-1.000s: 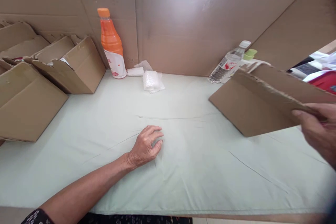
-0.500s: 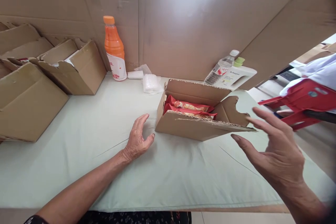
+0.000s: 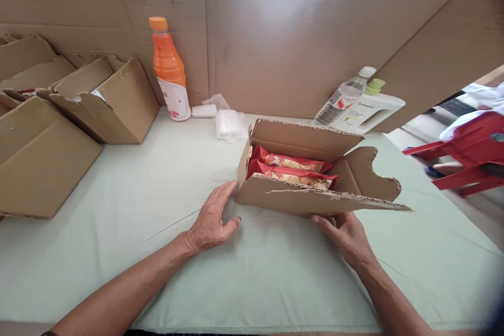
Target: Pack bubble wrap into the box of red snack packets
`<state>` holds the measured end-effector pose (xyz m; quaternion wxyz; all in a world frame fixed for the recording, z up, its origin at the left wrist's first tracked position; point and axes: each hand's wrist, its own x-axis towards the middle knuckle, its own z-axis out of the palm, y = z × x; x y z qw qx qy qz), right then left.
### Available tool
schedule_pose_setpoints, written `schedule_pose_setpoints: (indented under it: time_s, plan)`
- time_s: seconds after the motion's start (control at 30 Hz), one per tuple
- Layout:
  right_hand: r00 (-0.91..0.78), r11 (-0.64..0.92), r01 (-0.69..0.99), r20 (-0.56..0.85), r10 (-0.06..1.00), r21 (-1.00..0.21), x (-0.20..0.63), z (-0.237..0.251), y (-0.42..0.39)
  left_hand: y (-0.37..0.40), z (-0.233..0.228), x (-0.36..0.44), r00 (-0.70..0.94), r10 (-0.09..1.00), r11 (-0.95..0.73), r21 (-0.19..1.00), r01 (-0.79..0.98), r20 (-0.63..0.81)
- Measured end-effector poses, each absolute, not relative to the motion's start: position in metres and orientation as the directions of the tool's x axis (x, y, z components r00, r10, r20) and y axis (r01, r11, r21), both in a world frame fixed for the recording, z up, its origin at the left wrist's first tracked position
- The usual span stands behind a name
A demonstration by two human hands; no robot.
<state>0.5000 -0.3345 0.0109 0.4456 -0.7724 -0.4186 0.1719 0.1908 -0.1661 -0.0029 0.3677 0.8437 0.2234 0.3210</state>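
Steadying open carton (image 3: 299, 200): left hand (image 3: 212, 220) flat at its corner, right hand (image 3: 346, 233) under front flap, both open-fingered; red packets (image 3: 291, 165) already inside, flaps unclosed

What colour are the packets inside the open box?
Red packets, with pale printed patches, in the cardboard box; head view.

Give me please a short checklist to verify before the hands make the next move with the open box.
1. Box open, flaps up: ok.
2. Red packets lie inside, below the rim: ok.
3. Left hand touches the box's left corner: ok.
4. Right hand is at the front flap's underside; firm grip: cannot tell.
5. Box rests flat on the green cloth: cannot tell, the front edge looks lifted.
6. Orange bottle stands apart from the box: ok.
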Motion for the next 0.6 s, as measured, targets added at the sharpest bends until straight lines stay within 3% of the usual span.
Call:
schedule_pose_setpoints:
  time_s: [0.23, 0.37, 0.6]
  plan:
    - [0.618, -0.306, 0.601, 0.186, 0.764, -0.738, 0.490, -0.001, -0.329, -0.168, -0.002, 0.190, 0.691, 0.616, -0.608, 0.786, 0.111, 0.379]
    - [0.570, -0.338, 0.650, 0.143, 0.809, -0.681, 0.490, -0.001, -0.336, -0.172, 0.001, 0.187, 0.603, 0.658, -0.627, 0.771, 0.110, 0.450]
    - [0.541, -0.333, 0.688, 0.151, 0.827, -0.645, 0.493, -0.005, -0.341, -0.178, 0.007, 0.187, 0.592, 0.717, -0.533, 0.837, 0.127, 0.367]
